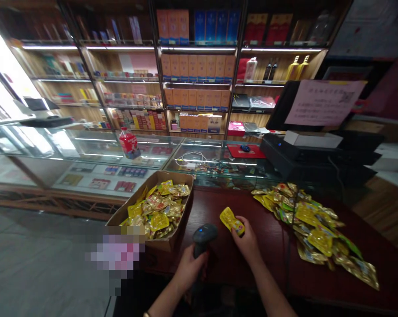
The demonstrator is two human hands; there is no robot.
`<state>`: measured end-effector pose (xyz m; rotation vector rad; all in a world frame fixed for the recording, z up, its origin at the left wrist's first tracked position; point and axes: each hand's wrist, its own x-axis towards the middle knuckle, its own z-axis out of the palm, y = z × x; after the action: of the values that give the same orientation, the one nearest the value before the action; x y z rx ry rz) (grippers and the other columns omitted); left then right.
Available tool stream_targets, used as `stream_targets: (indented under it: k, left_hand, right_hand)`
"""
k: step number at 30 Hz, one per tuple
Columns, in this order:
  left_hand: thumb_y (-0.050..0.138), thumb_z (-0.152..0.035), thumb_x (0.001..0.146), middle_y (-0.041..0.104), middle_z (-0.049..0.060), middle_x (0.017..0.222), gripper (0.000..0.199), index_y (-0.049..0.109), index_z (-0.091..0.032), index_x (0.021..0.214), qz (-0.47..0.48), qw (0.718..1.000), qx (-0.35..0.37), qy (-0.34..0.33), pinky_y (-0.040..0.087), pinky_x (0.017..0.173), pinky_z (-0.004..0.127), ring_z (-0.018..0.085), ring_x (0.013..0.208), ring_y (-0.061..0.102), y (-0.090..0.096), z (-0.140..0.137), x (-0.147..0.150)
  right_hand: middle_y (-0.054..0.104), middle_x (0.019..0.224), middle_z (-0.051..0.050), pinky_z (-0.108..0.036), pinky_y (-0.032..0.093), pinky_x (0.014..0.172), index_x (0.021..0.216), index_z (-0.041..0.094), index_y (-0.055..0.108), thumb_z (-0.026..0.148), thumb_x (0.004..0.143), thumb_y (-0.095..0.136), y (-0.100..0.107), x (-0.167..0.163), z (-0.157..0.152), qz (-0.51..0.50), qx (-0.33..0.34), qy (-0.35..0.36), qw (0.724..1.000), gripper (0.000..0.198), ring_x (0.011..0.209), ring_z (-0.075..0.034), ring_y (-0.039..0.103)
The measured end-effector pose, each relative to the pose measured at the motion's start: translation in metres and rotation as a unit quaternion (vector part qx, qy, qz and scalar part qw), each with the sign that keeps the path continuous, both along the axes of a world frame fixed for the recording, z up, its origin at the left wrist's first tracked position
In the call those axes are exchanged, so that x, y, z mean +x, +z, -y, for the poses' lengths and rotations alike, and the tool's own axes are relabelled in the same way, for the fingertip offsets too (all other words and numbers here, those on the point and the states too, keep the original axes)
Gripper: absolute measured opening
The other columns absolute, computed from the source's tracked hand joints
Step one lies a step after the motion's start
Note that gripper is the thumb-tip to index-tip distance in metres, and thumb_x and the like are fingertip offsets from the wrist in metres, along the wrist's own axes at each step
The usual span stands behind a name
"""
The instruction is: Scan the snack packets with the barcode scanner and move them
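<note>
Packet [228, 217], gripped at its near end by the right hand [247, 241] above the counter [205, 207], should handle as light, pliable and slippery, best pinched by an edge, while the left hand [189, 266] grasps the scanner [204, 234].

Lit wooden shelves [199, 43] stand beyond glass counters [157, 152] and grey floor [53, 259].

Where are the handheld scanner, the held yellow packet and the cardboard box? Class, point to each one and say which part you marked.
Handheld scanner [205, 232]: head view, on its dark scanning head.
Held yellow packet [229, 218]: head view, on its uncovered upper part.
Cardboard box [162, 245]: head view, on its near wall.
</note>
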<state>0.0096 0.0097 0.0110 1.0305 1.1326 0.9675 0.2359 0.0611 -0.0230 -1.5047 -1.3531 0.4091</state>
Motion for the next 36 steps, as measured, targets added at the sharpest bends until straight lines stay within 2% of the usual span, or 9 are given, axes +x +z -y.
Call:
stream_targets:
  k: [3, 8, 13, 16, 19, 27, 32, 34, 36]
  left_hand:
    - [0.074, -0.044, 0.07, 0.055, -0.006, 0.05, 0.035, 0.054, -0.017, 0.081, -0.017, 1.0, 0.018, -0.013, 0.037, 0.034, 0.018, 0.009, 0.034, 0.048, 0.002, 0.002, 0.001]
    - [0.07, -0.044, 0.074, 0.051, -0.008, 0.049, 0.033, 0.056, -0.017, 0.087, -0.047, 0.997, 0.02, -0.054, 0.036, 0.035, 0.019, 0.009, 0.034, 0.044, 0.009, 0.016, 0.001]
    - [0.067, -0.039, 0.077, 0.056, -0.002, 0.054, 0.025, 0.062, -0.016, 0.084, -0.108, 0.985, 0.099, -0.09, 0.043, 0.046, 0.022, 0.014, 0.048, 0.053, 0.036, 0.032, -0.003]
    - [0.07, -0.03, 0.072, 0.062, 0.001, 0.063, 0.016, 0.066, -0.015, 0.079, -0.132, 0.976, 0.137, -0.107, 0.048, 0.057, 0.025, 0.017, 0.061, 0.058, 0.06, 0.034, -0.003]
    - [0.07, -0.026, 0.07, 0.063, 0.001, 0.062, 0.012, 0.067, -0.016, 0.076, -0.141, 0.975, 0.135, -0.11, 0.048, 0.058, 0.025, 0.019, 0.063, 0.058, 0.076, 0.034, 0.0]
    - [0.065, -0.02, 0.07, 0.064, 0.002, 0.065, 0.008, 0.067, -0.016, 0.077, -0.166, 0.969, 0.141, -0.115, 0.045, 0.058, 0.024, 0.019, 0.064, 0.057, 0.082, 0.034, 0.006]
    - [0.067, -0.023, 0.07, 0.064, 0.001, 0.062, 0.009, 0.066, -0.018, 0.078, -0.16, 0.973, 0.119, -0.115, 0.045, 0.055, 0.025, 0.02, 0.061, 0.058, 0.09, 0.033, 0.004]
    - [0.064, -0.019, 0.07, 0.066, 0.002, 0.066, 0.01, 0.068, -0.017, 0.08, -0.167, 0.968, 0.139, -0.127, 0.045, 0.058, 0.025, 0.019, 0.063, 0.059, 0.093, 0.034, 0.002]
    - [0.06, -0.012, 0.069, 0.068, 0.001, 0.071, 0.017, 0.069, -0.016, 0.083, -0.179, 0.96, 0.166, -0.135, 0.045, 0.061, 0.024, 0.018, 0.065, 0.058, 0.094, 0.035, -0.001]
  right_hand:
    - [0.066, 0.122, -0.009, -0.044, 0.052, 0.097, 0.124, 0.022, 0.056, 0.033, 0.08, 0.059, -0.002, 0.002, 0.0, -0.032, 0.002, 0.013, 0.999, 0.046, 0.11, -0.026, 0.064]
    - [0.068, 0.124, -0.009, -0.044, 0.055, 0.095, 0.131, 0.024, 0.053, 0.038, 0.084, 0.061, -0.011, 0.006, -0.005, -0.134, 0.001, 0.037, 0.99, 0.05, 0.109, -0.025, 0.068]
    - [0.067, 0.127, -0.012, -0.045, 0.054, 0.099, 0.133, 0.021, 0.053, 0.039, 0.084, 0.062, -0.012, 0.009, -0.007, -0.221, 0.014, 0.048, 0.974, 0.053, 0.113, -0.026, 0.067]
    - [0.066, 0.129, -0.013, -0.045, 0.053, 0.1, 0.131, 0.02, 0.056, 0.038, 0.084, 0.064, -0.01, 0.01, -0.006, -0.209, 0.027, 0.049, 0.976, 0.052, 0.114, -0.027, 0.066]
    - [0.066, 0.13, -0.015, -0.043, 0.055, 0.096, 0.133, 0.019, 0.056, 0.038, 0.083, 0.064, -0.007, 0.01, -0.005, -0.193, 0.049, 0.057, 0.978, 0.053, 0.11, -0.026, 0.068]
    - [0.07, 0.121, -0.014, -0.038, 0.06, 0.085, 0.141, 0.018, 0.049, 0.034, 0.086, 0.062, 0.0, 0.006, 0.0, -0.17, 0.066, 0.059, 0.981, 0.059, 0.098, -0.024, 0.072]
    - [0.074, 0.113, -0.011, -0.031, 0.061, 0.069, 0.141, 0.018, 0.048, 0.033, 0.088, 0.058, 0.011, -0.004, 0.013, -0.041, 0.068, 0.015, 0.997, 0.056, 0.07, -0.017, 0.071]
    - [0.071, 0.12, -0.01, -0.032, 0.061, 0.075, 0.141, 0.02, 0.049, 0.034, 0.088, 0.057, 0.02, -0.008, 0.018, 0.003, 0.059, -0.006, 0.998, 0.055, 0.08, -0.019, 0.073]
    - [0.067, 0.129, -0.01, -0.035, 0.057, 0.091, 0.142, 0.022, 0.048, 0.035, 0.088, 0.055, 0.029, -0.01, 0.022, 0.011, 0.049, -0.011, 0.999, 0.056, 0.105, -0.023, 0.07]
